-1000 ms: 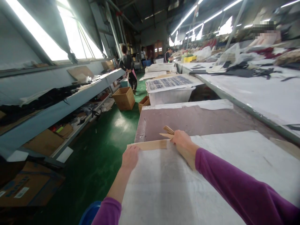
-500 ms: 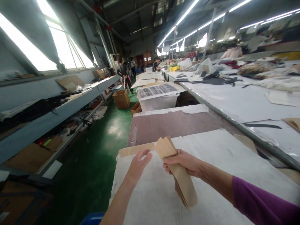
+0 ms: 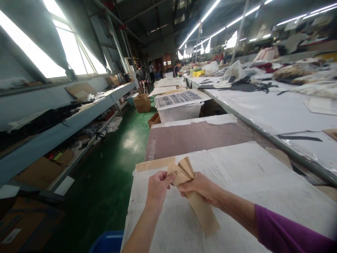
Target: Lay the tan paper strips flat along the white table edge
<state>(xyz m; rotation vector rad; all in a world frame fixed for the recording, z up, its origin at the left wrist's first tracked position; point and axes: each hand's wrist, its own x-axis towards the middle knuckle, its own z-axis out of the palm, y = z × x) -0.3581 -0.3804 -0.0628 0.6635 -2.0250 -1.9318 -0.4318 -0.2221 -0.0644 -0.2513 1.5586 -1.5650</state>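
Floor (image 3: 105,179): green, glossy, running along the tabletop's (image 3: 244,182) left edge. Across it, a long bench (image 3: 52,137) lines the pale wall (image 3: 39,94) beneath bright, curtained windows (image 3: 70,52). Beyond the tabletop's right edge, a long white table (image 3: 263,105) extends rearward. Lit tube lights (image 3: 210,11) cross the dark ceiling (image 3: 142,26).

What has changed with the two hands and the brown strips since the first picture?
The left hand lifted off the flat strip, moved right, and pinches an end of the bundle of strips. The right hand drew this bundle back from the far edge of the white sheet, toward the person. Its hold and the flat strip's place stayed.
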